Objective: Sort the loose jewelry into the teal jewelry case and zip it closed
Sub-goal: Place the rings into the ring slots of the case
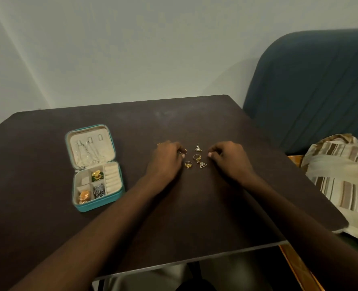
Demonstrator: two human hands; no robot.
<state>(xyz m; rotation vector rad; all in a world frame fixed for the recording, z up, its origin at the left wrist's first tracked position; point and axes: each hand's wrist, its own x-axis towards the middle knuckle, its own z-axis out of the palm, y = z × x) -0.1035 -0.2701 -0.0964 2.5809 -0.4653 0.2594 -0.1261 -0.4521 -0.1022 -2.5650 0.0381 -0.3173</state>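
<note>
Teal case: the jewelry case (94, 168) lies unzipped and open flat on the left part of the dark worktop (132, 217); its lid leans back toward the wall, its tray half sits nearer the person
Lid lining: cream fabric with small loops; thin silver chains (86, 151) hang down it
Tray compartments: a gold and green piece (97, 175) in the middle upper cell; a silvery cluster (99, 190) in the cell below it; an orange-gold piece (84, 196) in the near left cell; cream ring rolls (112, 177) along the right side
Loose jewelry: a small group lies on the worktop between the two hands, well apart from the case; two triangular pendants, one farther (198, 148) and one nearer (202, 164); a gold ring (188, 164) just left of the nearer pendant; another gold ring (197, 157) between the pendants
Left hand: the left hand (166, 157) rests knuckles-up on the worktop; its fingertips pinch a third gold ring (184, 151) at the left edge of the group, so this grip is grasping that ring
Right hand: the right hand (229, 157) rests on the worktop just right of the group; its fingers are curled under with thumb against fingertips; whether this grip holds anything, I cannot tell
Surroundings: a dark blue chair (312, 91) stands at the right beyond the worktop; a striped cloth (341, 181) lies beside it; a pale wall (132, 49) rises behind
</note>
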